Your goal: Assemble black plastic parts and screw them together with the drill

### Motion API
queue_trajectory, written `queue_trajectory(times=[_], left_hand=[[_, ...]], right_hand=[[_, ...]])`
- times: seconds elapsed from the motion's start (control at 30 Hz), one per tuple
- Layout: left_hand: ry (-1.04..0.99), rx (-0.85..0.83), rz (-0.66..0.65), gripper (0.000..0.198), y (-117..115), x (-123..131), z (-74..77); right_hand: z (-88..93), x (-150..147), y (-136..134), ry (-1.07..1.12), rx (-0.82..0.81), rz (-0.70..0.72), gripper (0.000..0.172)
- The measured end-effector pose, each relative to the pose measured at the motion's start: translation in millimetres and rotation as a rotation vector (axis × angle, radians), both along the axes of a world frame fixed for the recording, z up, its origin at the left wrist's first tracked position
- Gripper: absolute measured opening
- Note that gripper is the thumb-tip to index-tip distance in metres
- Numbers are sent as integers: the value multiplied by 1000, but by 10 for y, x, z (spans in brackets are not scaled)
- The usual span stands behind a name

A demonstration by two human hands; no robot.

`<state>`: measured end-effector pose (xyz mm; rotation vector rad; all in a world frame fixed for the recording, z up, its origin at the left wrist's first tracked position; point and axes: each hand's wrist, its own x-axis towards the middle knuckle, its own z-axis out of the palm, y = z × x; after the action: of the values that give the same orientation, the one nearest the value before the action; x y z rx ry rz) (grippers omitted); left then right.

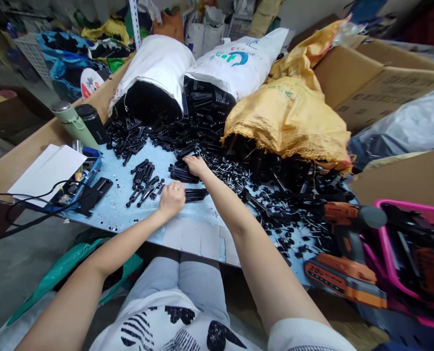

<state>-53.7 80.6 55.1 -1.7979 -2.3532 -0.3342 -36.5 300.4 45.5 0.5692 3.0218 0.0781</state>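
Note:
My left hand (172,199) is closed, its fingers curled down beside a dark stack of long black plastic parts (195,195) on the blue worktop. What its fingers hold, if anything, is hidden. Farther forward, my right hand (197,165) rests with fingers stretched out at the edge of the black parts heap (202,129). A neat row of flat black pieces (183,174) lies just below it. To the left of my hands are several assembled black jointed arms (143,178), in small groups.
Two white sacks (154,58) and a yellow sack (290,117) spill black parts at the back. Loose screws (231,173) are scattered to the right. An orange cordless drill (348,253) lies near the right edge, beside a pink basket (385,243). Two bottles (72,124) stand left.

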Motion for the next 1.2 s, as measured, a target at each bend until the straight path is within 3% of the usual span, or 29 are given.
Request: queue_trajectory(times=[0.1, 0.17, 0.33, 0.47, 0.57, 0.67, 0.77, 0.83, 0.93, 1.0, 1.1, 1.2], left_hand=[[-65, -128, 390, 30, -300, -351, 103], [-102, -208, 503, 28, -465, -525, 86], [-223, -245, 521, 28, -571, -658, -67], [-251, -247, 485, 27, -569, -689, -124], [-231, -206, 455, 22, -656, -693, -164], [-248, -117, 403, 15, -803, -637, -200], [-339, -18, 277, 8, -943, -499, -196], [-422, 19, 184, 5, -1002, -371, -171], [-565, 67, 105, 5, -1033, -168, -143], [-693, 111, 99, 8, -1030, -48, -157], [-951, 191, 147, 19, -1009, 109, -211], [-1195, 254, 191, 28, -974, 284, -213]], right_hand=[[-6, -94, 55, 10, 14, -6, 40], [4, -113, 68, 17, 30, -16, 36], [85, -92, -5, 35, 64, 14, 28], [360, 81, -116, 242, 53, 96, 22], [643, 437, -345, 370, -161, 179, 20], [741, 970, -760, 153, -564, 287, 22], [527, 1477, -1188, -167, -936, 402, 24], [297, 1707, -1370, -143, -992, 375, 24], [28, 1889, -1495, 170, -743, 78, 27], [-52, 1949, -1564, 325, -543, -89, 36], [-81, 1994, -1727, 313, -465, -17, 54], [-91, 1971, -1888, 363, -606, -12, 48]])
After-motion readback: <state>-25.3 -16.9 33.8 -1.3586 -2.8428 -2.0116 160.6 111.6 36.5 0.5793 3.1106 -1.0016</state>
